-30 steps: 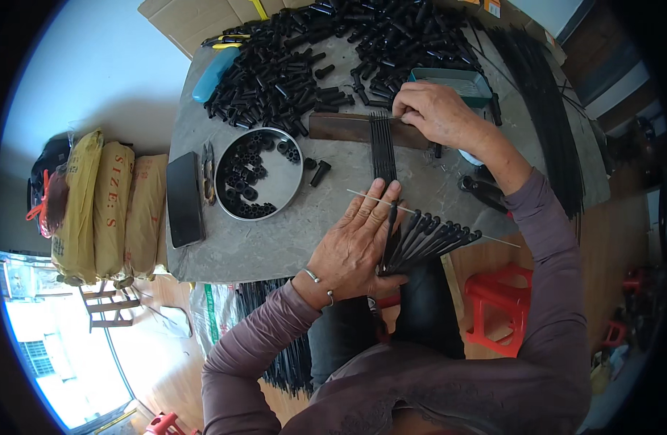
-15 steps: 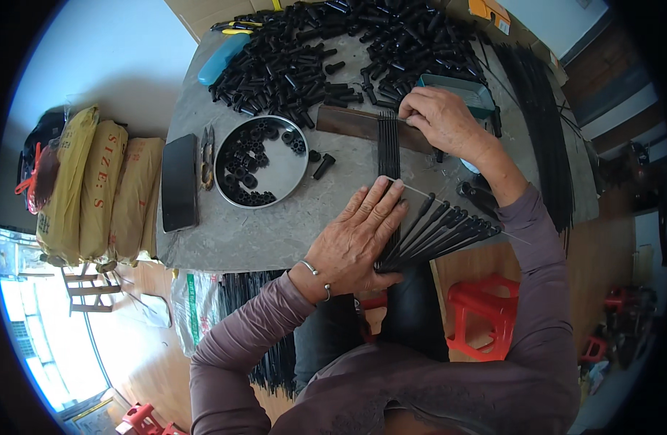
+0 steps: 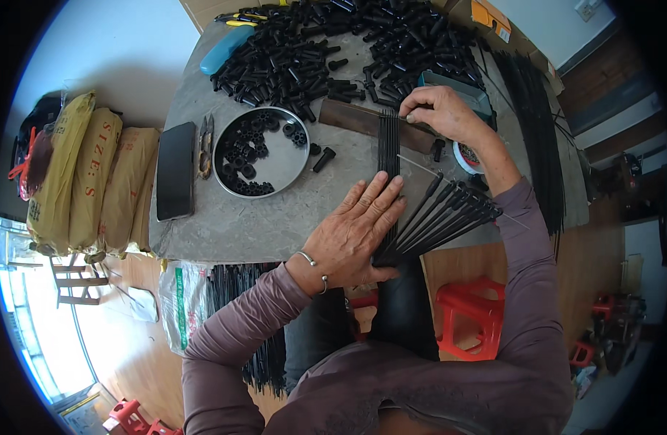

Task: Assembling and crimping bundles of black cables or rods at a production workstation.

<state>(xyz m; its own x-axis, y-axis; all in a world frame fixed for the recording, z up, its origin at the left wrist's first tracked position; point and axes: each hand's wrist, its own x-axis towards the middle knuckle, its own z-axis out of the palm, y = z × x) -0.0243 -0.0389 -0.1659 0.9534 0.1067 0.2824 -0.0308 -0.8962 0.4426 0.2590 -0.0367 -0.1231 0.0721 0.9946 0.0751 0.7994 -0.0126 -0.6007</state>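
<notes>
Head view: my left hand (image 3: 351, 235) lay flat on a row of straight black rods (image 3: 388, 148), fingers stretched out, not curled round anything. It hid the rods' near part, so I couldn't tell if they joined the fan of black rods (image 3: 435, 226) poking out on its right. A thin pale stick (image 3: 419, 164) reached the fan's knobby ends. The straight rods' tips crossed a brown bar (image 3: 348, 117). My right hand (image 3: 446, 116) was bent there, thumb and finger close to the tips; I couldn't tell if they pinched anything. That hand and arm partly covered a green box (image 3: 482, 104) and a round tub (image 3: 458, 158). The grey table's front edge went out of sight under my left hand. Between that hand and the round pan (image 3: 279, 163), grey tabletop (image 3: 275, 225) gave sliding room.
</notes>
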